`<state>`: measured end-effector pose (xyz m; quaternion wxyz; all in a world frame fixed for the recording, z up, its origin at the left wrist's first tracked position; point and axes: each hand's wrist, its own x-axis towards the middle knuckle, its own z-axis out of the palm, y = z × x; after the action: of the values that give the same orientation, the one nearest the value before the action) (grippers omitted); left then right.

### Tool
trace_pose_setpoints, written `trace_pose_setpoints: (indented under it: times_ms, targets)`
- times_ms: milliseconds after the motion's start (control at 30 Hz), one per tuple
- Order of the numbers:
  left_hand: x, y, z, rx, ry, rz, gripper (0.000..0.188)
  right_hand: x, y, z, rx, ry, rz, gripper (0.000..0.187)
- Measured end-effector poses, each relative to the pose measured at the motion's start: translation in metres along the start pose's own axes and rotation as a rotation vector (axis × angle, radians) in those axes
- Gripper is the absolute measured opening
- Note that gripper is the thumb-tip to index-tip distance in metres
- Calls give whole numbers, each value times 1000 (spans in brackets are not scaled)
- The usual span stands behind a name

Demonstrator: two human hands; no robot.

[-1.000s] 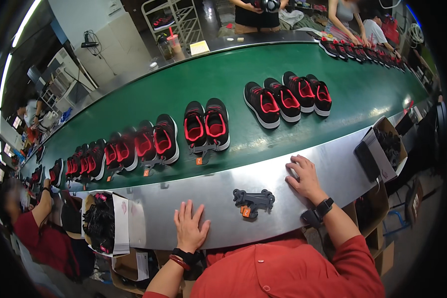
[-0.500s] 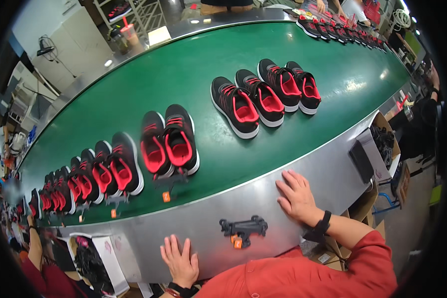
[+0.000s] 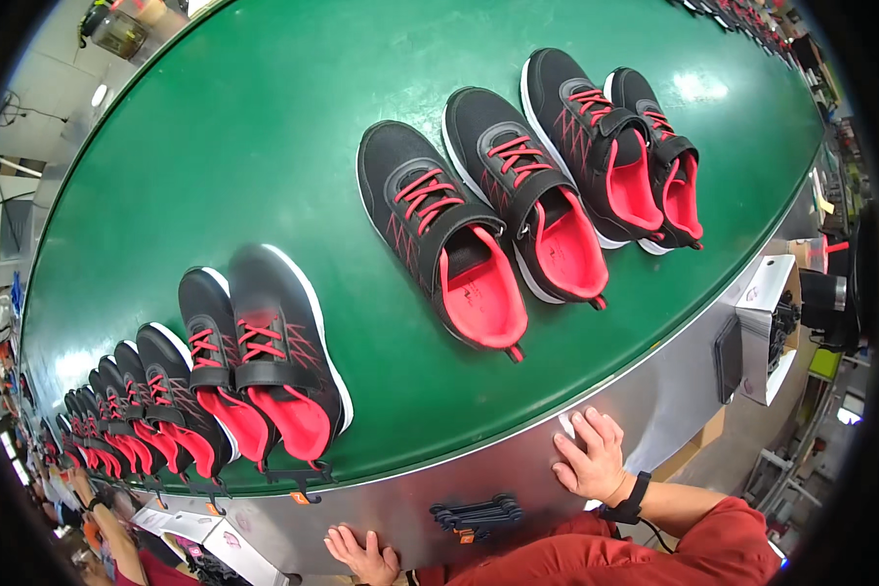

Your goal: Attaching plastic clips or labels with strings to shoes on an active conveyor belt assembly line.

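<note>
My right hand [image 3: 594,454] rests palm down on the steel ledge [image 3: 391,503] beside the green belt, fingers spread, holding nothing. At the ledge's near side lies my left hand [image 3: 363,555], also open, its wrist cut off by the lower edge of the view. Between them sits a small stack of black plastic shoe hangers [image 3: 477,513] with orange tags. Beyond my hands, two pairs of black sneakers with red laces and linings stand on the belt, including a front sneaker [image 3: 439,234]. To the left, another sneaker pair [image 3: 278,366] has a black hanger [image 3: 301,479] at its heels.
The green belt [image 3: 293,146] carries a row of sneakers [image 3: 132,410] at far left and more at the far right. Open boxes with black hangers stand at the ledge's right [image 3: 767,327] and lower left [image 3: 227,547]. A co-worker's arm [image 3: 117,537] reaches in at left.
The view has shifted closer to the belt, so the sneakers look larger. The pair with the hanger appears farther left. Both hands stay open on the ledge.
</note>
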<state>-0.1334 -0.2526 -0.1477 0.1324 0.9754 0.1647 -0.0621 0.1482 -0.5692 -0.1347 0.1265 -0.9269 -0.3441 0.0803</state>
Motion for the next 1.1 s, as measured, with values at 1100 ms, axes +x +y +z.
trace_pose_setpoints:
  times_ms: [1100]
  targets:
    - [-334, 49, 200, -846, 391, -1250, 30, -3, -237, -37, 66, -347, -866, 41]
